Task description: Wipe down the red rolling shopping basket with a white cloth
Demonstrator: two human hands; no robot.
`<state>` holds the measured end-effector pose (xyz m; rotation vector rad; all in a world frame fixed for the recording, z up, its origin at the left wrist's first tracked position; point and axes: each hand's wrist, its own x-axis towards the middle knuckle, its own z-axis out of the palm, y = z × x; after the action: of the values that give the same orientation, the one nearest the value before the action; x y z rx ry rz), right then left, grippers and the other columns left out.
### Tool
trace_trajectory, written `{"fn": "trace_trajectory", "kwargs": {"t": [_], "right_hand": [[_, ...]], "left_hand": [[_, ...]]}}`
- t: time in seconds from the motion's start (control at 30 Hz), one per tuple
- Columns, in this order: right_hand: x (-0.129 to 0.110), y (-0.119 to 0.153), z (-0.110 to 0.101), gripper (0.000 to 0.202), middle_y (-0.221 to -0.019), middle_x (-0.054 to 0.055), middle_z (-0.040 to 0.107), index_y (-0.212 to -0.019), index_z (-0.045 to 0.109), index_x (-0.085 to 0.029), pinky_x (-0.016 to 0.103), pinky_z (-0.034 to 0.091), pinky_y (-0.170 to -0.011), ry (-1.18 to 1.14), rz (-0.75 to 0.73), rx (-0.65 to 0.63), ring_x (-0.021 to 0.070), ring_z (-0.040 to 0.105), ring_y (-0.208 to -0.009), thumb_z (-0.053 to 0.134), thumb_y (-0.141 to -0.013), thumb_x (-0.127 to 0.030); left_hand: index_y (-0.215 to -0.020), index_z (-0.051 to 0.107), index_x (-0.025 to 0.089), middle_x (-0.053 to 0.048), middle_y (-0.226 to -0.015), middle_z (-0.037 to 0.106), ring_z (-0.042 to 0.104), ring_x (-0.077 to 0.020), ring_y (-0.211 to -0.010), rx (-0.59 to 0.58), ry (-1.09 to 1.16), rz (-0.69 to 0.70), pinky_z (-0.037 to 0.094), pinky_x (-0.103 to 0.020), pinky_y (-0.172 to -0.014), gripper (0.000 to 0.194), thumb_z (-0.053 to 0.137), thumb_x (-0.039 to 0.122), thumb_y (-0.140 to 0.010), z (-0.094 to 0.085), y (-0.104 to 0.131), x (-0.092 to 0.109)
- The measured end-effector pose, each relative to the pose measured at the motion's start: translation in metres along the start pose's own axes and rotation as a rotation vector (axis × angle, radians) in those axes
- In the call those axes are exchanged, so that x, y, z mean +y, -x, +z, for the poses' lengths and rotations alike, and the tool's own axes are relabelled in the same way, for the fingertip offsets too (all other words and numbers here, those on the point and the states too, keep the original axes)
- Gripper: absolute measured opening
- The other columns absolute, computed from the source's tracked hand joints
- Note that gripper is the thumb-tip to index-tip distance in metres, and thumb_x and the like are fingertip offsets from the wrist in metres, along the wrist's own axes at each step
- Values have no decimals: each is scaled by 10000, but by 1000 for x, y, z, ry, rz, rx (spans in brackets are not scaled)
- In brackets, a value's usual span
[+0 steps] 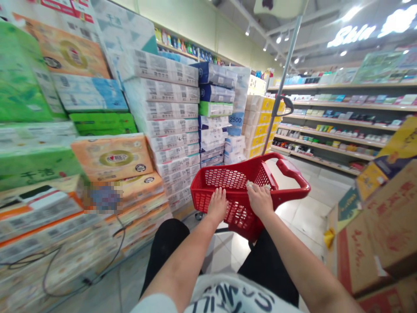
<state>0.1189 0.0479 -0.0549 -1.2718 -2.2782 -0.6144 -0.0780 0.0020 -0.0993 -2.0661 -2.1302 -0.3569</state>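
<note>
A red plastic shopping cart (239,213) with perforated walls stands in front of my knees, its handle toward the right. My left hand (218,203) lies on the near rim of the basket, its fingers stretched out over the edge and holding nothing. Farther right along the same rim, my right hand (259,199) holds a crumpled whitish cloth (250,184), which shows past the fingertips. A metal pole (286,65) rises behind the cart.
Stacked tissue packs (172,104) fill the left side, with orange packs (114,156) nearer and a loose black cable (122,239) hanging down. Cardboard boxes (391,217) stand close on the right. Shelves (339,108) with small goods line the back right.
</note>
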Motion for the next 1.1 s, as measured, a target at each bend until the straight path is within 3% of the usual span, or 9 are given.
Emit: {"fn": "trace_trajectory", "kwargs": {"t": [0.3, 0.47, 0.67, 0.83, 0.9, 0.97, 1.1], "right_hand": [[-17, 18, -13, 308, -1239, 74, 605, -1110, 645, -225, 404, 287, -920, -52, 74, 26, 243, 530, -972, 382, -955, -267], [-20, 19, -32, 360, -1285, 77, 590, -1116, 655, -240, 396, 336, -901, -56, -5, -47, 247, 556, -988, 342, -980, -357], [-14, 16, -55, 450, -1442, 64, 469, -1388, 452, -259, 359, 421, -831, -44, -77, -228, 224, 590, -1037, 311, -964, -208], [-23, 26, -56, 545, -1431, 92, 480, -1419, 423, -237, 399, 428, -911, -21, -122, -205, 251, 566, -1097, 335, -901, -93], [-26, 25, -54, 561, -1399, 106, 512, -1440, 390, -214, 400, 438, -927, -55, -103, -186, 247, 580, -1072, 330, -897, -87], [-27, 21, -52, 598, -1402, 107, 507, -1477, 314, -210, 374, 469, -906, -137, -45, -160, 231, 592, -1066, 340, -891, -92], [-20, 10, -54, 753, -1528, 130, 315, -1531, 92, -235, 317, 535, -783, -354, 28, -77, 212, 606, -1083, 363, -845, -81]], "left_hand": [[-1486, 242, 39, -202, -1552, 201, 149, -304, -1450, -63, -27, 53, 204, -464, -1164, 645, 368, 114, -857, 8, 0, -6], [-1497, 219, 53, -165, -1570, 156, 93, -295, -1458, -44, -47, 26, 162, -467, -1179, 632, 327, 113, -878, 9, 1, -9], [-1510, 211, 114, -126, -1573, 177, 166, -269, -1451, -75, -11, -6, 191, -468, -1168, 640, 304, 98, -877, 8, -5, -12], [-1503, 247, 146, -126, -1569, 190, 178, -300, -1446, -122, 83, 19, 187, -515, -1161, 625, 344, 134, -886, 4, -17, -13], [-1487, 288, 162, -129, -1564, 211, 175, -312, -1445, -100, 187, -12, 196, -543, -1152, 580, 355, 188, -912, -3, -22, -4], [-1480, 290, 168, -134, -1560, 230, 197, -294, -1442, -2, 363, 12, 222, -537, -1150, 539, 326, 261, -951, -12, -26, 14], [-1478, 274, 167, -114, -1508, 359, 322, -211, -1395, 198, 792, 366, 300, -418, -1153, 512, 243, 313, -988, -33, -25, 60]]}}
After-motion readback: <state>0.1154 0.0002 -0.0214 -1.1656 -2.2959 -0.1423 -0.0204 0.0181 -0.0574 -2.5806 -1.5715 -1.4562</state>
